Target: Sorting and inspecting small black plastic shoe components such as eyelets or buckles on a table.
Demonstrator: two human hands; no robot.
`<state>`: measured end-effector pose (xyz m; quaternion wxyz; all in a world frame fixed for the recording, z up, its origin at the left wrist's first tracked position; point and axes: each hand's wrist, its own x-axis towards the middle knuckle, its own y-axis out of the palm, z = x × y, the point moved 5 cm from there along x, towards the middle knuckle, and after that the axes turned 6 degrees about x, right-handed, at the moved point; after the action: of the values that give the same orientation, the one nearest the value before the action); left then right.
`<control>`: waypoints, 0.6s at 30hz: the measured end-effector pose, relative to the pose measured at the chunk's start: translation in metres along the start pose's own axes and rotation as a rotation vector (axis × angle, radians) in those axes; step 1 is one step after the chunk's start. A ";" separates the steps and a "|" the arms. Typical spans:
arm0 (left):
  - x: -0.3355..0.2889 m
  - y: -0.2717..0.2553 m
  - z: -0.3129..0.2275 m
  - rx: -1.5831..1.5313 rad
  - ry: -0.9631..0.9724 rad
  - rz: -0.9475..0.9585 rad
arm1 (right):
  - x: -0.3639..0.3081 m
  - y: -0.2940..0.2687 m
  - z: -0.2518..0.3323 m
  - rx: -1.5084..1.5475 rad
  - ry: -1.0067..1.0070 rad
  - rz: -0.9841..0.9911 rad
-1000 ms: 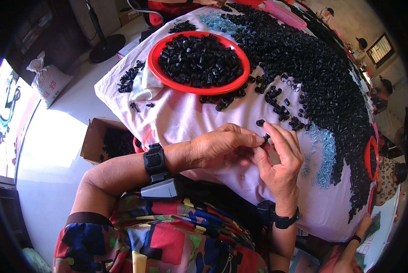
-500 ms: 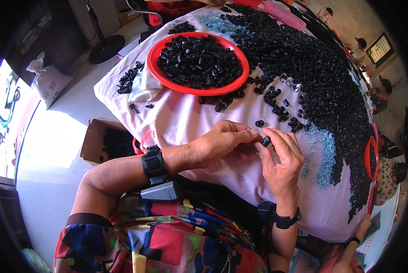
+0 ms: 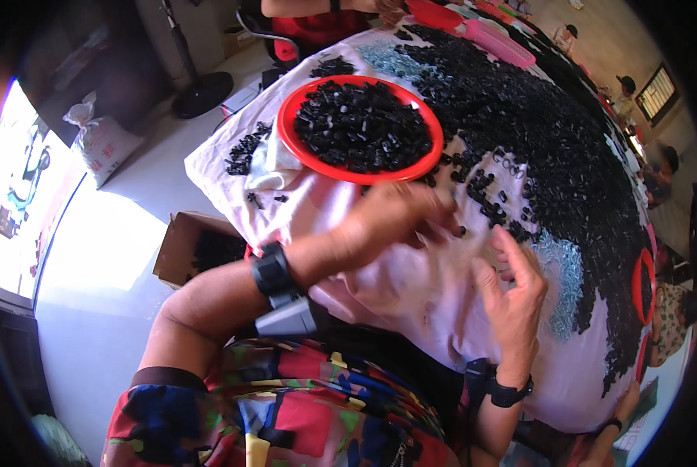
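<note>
My left hand (image 3: 399, 222) reaches over the pale pink cloth just below the red round tray (image 3: 285, 128) heaped with small black plastic parts (image 3: 360, 128). It is smeared by motion, so its grip cannot be made out. A single black plastic cap (image 3: 462, 231) lies on the cloth by its fingertips. My right hand (image 3: 516, 288) is raised over the cloth to the right, thumb and fingers apart, with nothing visible in it. Its fingertips are nearest the loose black pieces (image 3: 492, 210) and a heap of light blue small pieces (image 3: 562, 284).
A wide spread of black parts (image 3: 558, 148) covers the far and right side of the table. A pink basket (image 3: 500, 43) stands at the back. An open cardboard box (image 3: 179, 249) sits on the floor at left. Other people sit around the table, one hand (image 3: 627, 401) showing at lower right.
My hands were together around a small black part and have now come apart. That part no longer shows. The left hand has moved up toward the tray; the whole view has shifted slightly.
</note>
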<state>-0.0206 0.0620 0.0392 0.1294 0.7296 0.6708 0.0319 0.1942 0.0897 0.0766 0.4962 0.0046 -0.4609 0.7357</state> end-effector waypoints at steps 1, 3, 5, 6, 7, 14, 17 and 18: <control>0.009 -0.022 -0.002 -0.092 0.027 -0.042 | 0.000 -0.005 -0.012 0.005 0.108 -0.017; 0.025 -0.066 -0.014 -0.279 0.052 -0.076 | -0.002 -0.020 -0.034 -0.005 0.220 -0.097; 0.030 -0.100 -0.023 -0.398 0.048 -0.128 | -0.003 -0.027 -0.047 -0.108 0.289 -0.051; 0.029 -0.114 -0.027 -0.418 0.053 -0.185 | -0.004 -0.028 -0.052 -0.200 0.346 -0.001; 0.029 -0.122 -0.032 -0.446 0.057 -0.207 | -0.005 -0.023 -0.058 -0.195 0.386 0.083; 0.011 -0.091 -0.037 -0.310 0.187 -0.328 | -0.001 -0.026 -0.054 -0.047 0.196 -0.021; 0.013 -0.037 -0.029 0.242 0.106 -0.076 | -0.009 -0.036 -0.071 -0.329 0.323 0.092; 0.015 -0.021 -0.023 0.333 0.079 0.007 | -0.010 -0.036 -0.069 -0.329 0.320 0.096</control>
<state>-0.0442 0.0813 0.0544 -0.0198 0.7416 0.6686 -0.0506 0.2566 0.1324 0.0565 0.5214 -0.2151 -0.4899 0.6648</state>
